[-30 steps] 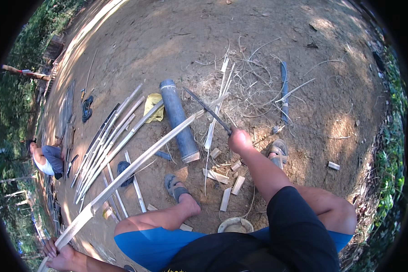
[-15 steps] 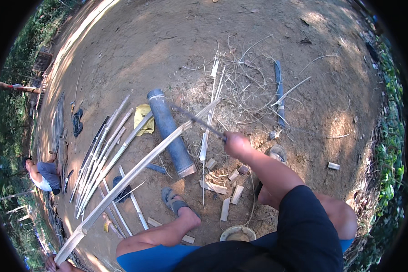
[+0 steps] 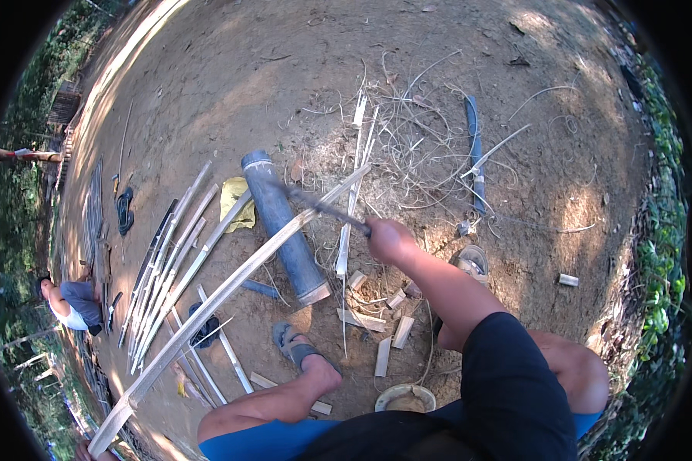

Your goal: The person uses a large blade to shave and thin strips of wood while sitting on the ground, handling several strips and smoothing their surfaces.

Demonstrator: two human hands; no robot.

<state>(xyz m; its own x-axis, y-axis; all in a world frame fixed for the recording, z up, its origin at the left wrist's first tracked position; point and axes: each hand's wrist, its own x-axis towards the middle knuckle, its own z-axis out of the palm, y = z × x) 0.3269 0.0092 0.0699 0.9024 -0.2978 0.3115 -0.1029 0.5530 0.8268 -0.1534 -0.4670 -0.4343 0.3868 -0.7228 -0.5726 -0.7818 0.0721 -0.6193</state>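
Observation:
My right hand point(image 3: 392, 240) is closed round the handle of a long dark-bladed knife point(image 3: 332, 209). Its blade lies across the far part of a long split bamboo strip point(image 3: 227, 290). That strip slants from the lower left up to the middle, passing over a thick dark cylinder point(image 3: 294, 257) with a pale cut end. At the lower left edge my left hand point(image 3: 92, 453), mostly cut off by the picture's rim, grips the strip's near end. Beyond the knife lie narrow pale slats point(image 3: 353, 201).
Several bamboo strips point(image 3: 161, 269) lie left, beside a yellow cloth point(image 3: 237, 203). Curly shavings point(image 3: 423, 146) and a bluish pole point(image 3: 475, 154) lie at the right. Cut blocks point(image 3: 383, 357) and a bowl point(image 3: 405, 389) are near my feet. Another person point(image 3: 77, 303) sits far left.
My right hand and the knife have shifted a little to the left, and the blade sits slightly lower. The strip's near end has slid slightly lower at the left edge.

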